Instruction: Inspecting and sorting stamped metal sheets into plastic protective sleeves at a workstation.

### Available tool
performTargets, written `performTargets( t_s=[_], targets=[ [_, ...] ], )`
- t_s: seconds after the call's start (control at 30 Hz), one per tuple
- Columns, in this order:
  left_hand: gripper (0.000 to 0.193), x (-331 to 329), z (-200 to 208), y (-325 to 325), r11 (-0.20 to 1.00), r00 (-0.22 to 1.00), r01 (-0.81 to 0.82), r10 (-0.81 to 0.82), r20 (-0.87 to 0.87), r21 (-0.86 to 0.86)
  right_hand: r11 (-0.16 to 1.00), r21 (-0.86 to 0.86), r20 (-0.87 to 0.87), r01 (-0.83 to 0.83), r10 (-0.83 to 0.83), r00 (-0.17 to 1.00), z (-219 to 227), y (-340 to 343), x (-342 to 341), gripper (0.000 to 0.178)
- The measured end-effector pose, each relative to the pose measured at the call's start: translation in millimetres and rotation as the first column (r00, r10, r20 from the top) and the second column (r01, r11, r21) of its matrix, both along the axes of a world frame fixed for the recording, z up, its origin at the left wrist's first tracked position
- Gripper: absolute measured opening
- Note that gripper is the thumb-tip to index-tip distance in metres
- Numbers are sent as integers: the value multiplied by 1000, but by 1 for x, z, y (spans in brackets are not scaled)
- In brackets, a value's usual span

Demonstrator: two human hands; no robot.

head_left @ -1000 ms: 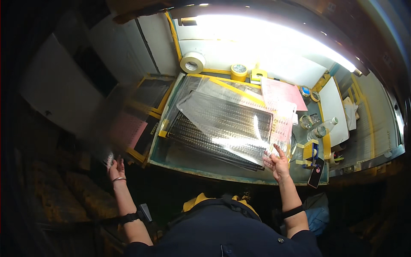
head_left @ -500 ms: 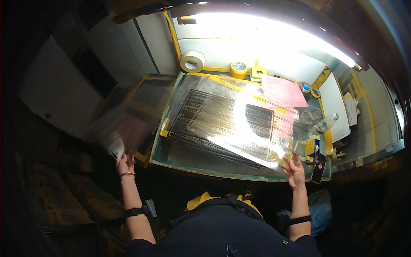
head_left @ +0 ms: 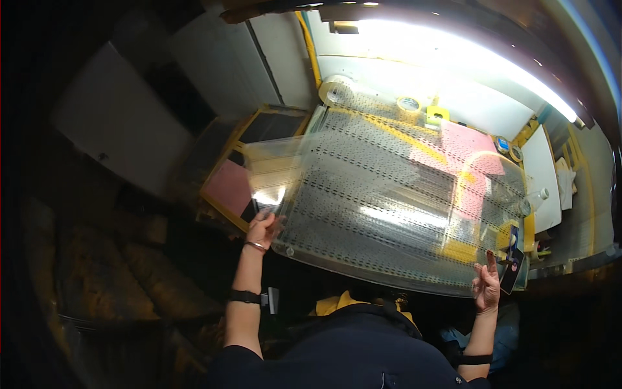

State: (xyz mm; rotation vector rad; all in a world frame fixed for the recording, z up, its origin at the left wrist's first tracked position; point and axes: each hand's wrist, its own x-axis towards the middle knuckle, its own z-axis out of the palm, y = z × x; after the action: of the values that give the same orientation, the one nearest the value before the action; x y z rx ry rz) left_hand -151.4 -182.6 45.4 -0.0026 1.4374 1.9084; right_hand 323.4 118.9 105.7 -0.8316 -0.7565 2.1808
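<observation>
A large clear plastic sheet [head_left: 363,194] with rows of small black marks is spread over the glass-topped table, and the things beneath show through it. My left hand [head_left: 262,230] pinches its near left edge, where the film curls up and catches a bright glare. At the near right corner, my right hand [head_left: 487,286] has its palm turned up and its fingers and thumb round the sheet's edge. Pink paper [head_left: 470,139] lies under the sheet toward the far right. A dark phone [head_left: 514,275] leans just beyond my right hand.
Tape rolls, one white [head_left: 335,91] and one yellow [head_left: 408,105], stand along the back with a yellow holder [head_left: 437,115]. A clear bottle [head_left: 535,200] lies at the right. Yellow-edged frames [head_left: 258,124] rest left of the table. A bright tube lamp [head_left: 466,55] hangs over the back.
The sheet has come down from a tilted, blurred position and spreads farther over the table and the tape rolls. Both hands keep hold of it. My view has swung left.
</observation>
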Motion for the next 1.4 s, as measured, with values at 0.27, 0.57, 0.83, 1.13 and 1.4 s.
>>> performTargets(
  t_s=[0.27,0.57,0.83,1.13,1.4],
  targets=[
    [40,-1,-50,25,991,998,26,-33,-49,-130,994,-24,-65,102,-103,993,15,-7,-13,45],
    [7,22,-26,37,904,991,99,-52,123,-415,999,49,-134,-9,16,991,-4,4,-6,46],
    [33,21,14,23,761,923,-147,-124,-365,-632,998,-41,-88,54,-58,994,3,2,-20,44],
    [32,75,183,35,983,757,174,-95,-646,60,992,96,-155,-88,102,983,-10,10,-12,46],
    [45,104,213,17,931,698,320,-105,-708,177,993,92,-149,-77,90,985,-7,8,-12,44]
  ],
)
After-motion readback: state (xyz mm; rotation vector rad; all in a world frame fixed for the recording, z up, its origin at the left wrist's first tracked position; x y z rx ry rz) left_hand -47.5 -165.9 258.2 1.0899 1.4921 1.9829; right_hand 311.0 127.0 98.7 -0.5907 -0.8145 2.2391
